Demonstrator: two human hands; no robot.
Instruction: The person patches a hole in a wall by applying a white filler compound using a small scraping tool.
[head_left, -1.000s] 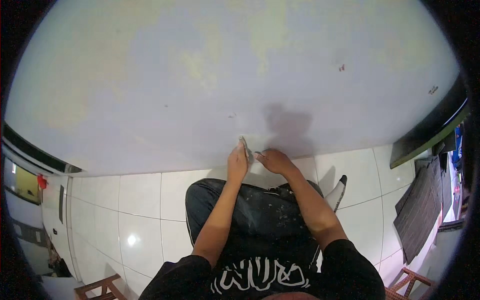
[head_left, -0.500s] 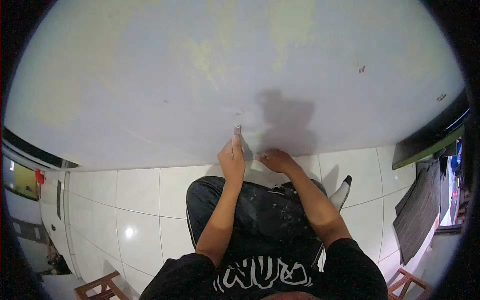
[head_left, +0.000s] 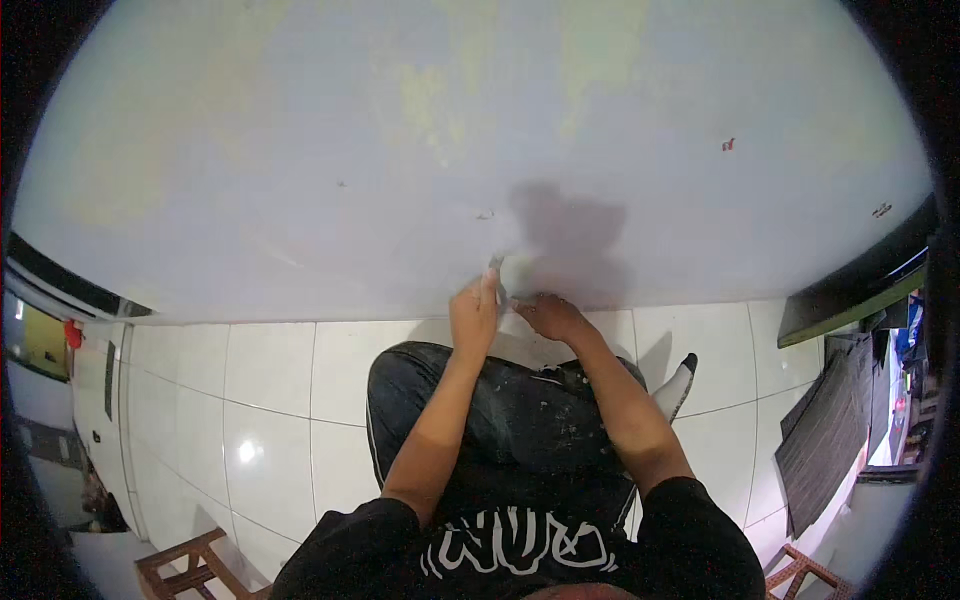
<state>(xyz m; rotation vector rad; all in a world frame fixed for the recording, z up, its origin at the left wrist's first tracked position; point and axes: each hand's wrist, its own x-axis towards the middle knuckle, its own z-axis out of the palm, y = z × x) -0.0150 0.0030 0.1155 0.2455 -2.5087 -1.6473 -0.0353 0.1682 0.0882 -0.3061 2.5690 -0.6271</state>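
A pale wall (head_left: 400, 240) with yellowish patches fills the upper half of the view. My left hand (head_left: 473, 318) is closed around a small scraper (head_left: 496, 263), mostly hidden by the fingers, its tip up at the wall's lower part. Just above the tip is a small chipped mark (head_left: 485, 215). Close by on the right, my right hand (head_left: 548, 317) is low by the wall's foot with its fingers curled in. Something whitish shows at its fingertips, too small to make out. My dark trousers (head_left: 510, 410), spotted with white, are folded beneath both forearms.
White floor tiles (head_left: 270, 370) meet the wall's foot. A socked foot (head_left: 680, 385) sticks out on my right. Brown stools (head_left: 190, 570) stand at the lower corners. A dark grey mat (head_left: 825, 430) and a green-edged door (head_left: 850, 310) are at the right. More chips (head_left: 728, 145) mark the wall.
My left hand has shifted slightly right, toward the right hand, and the scraper's tip has turned and sits less far out. The right hand has barely moved. The view has tilted slightly.
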